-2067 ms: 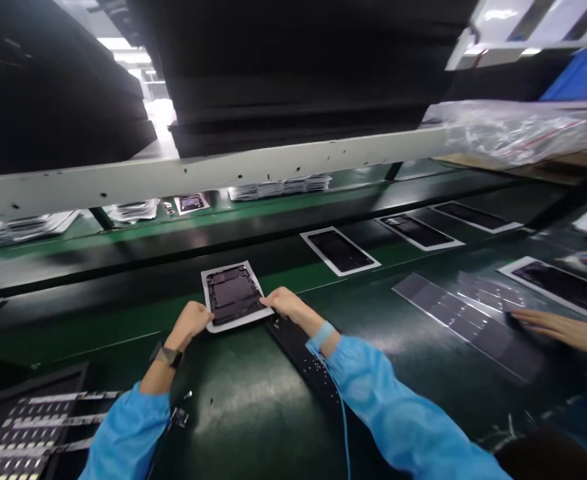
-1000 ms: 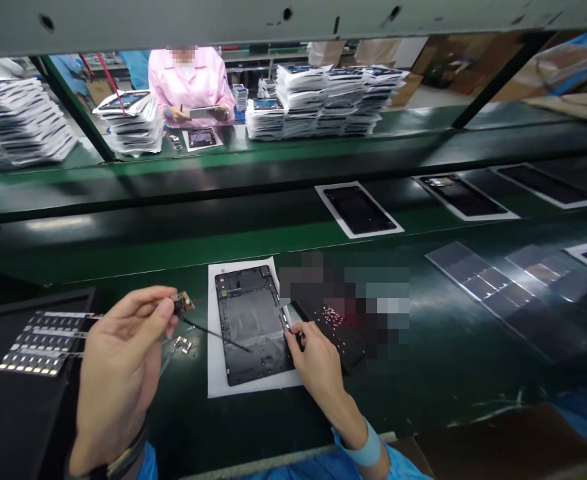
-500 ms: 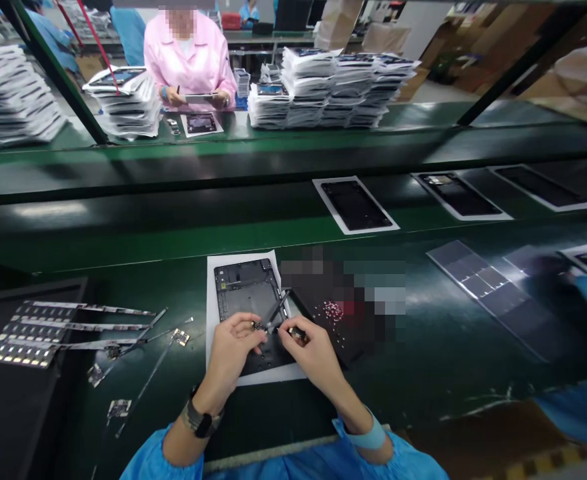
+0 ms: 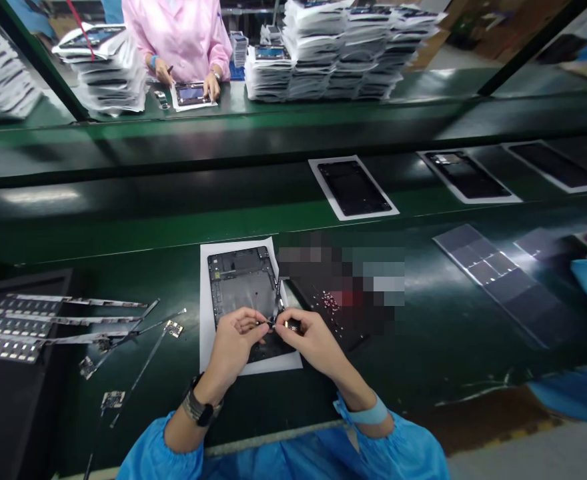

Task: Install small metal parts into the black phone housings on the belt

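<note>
A small board (image 4: 292,326) is pinched between the right hand's (image 4: 316,340) thumb and forefinger, above the lower part of the casing (image 4: 241,283); the left hand's (image 4: 234,341) fingertips are drawn together just beside it, their grip indeterminable. The board, partly hidden, shows gold-coloured patches; the casing is black, flat, inner side up on white paper (image 4: 206,337).

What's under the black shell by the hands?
White paper sticks out from under the black shell. Anything beneath the shell's middle is covered, and the left hand and right hand hide some of its lower part.
</note>
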`<state>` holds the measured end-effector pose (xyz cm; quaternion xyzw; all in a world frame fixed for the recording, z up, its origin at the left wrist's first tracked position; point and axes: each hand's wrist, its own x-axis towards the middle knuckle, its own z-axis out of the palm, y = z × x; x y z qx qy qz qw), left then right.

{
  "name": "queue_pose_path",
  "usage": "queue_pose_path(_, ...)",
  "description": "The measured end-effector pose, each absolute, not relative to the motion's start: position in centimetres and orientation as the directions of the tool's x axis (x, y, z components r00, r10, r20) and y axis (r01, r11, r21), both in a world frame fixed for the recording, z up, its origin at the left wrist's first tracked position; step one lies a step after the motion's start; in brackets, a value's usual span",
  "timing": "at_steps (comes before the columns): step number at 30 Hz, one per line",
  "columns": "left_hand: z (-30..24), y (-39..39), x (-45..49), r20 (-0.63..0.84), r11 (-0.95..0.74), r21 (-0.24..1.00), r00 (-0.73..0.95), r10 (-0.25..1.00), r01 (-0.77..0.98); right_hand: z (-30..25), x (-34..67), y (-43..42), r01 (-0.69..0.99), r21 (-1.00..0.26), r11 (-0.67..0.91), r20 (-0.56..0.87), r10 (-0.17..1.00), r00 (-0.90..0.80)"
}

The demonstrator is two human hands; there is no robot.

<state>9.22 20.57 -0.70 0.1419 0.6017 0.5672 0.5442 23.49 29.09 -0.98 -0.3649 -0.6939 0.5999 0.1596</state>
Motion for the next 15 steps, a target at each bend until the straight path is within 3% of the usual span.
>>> queue_pose_path(15,-0.9,20.59,9.0,-0.474,0.315,0.845,-0.335,0.814,-0.431,-1.32,23.96,29.76,0.315,-0.948,-0.046,-0.273,0.627,-0.73)
